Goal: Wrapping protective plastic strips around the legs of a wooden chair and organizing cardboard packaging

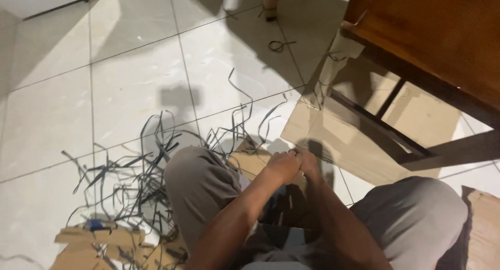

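Head view. The person sat on the tiled floor [130,88] with knees raised, both forearms reaching forward between them. The left hand [281,166] and right hand [308,161] met, touching, just above a cardboard sheet [333,134] that lay flat beneath them; the fingers of both were curled tight, seemingly pinched on something small, but what they held was hidden between them and could not be told. A tangle of dark strips [151,171] spread over the floor beside the left knee [195,168], with a few loose strands trailing toward the cardboard. Torn cardboard scraps [94,246] and a small blue object [96,224] lay at the lower left, near the tangle.

Risks, as judged: the strips lay close against the left leg, so a shift of that knee could drag or snarl them; loose strands near the hands could catch on a finger and pull the heap.

Edges and room: a wooden furniture frame [416,56] stood to the right, its dark lower rails crossing over the cardboard, which closed off movement on that side. Open tile lay ahead and to the left. A second cardboard piece [484,223] bordered the right knee.
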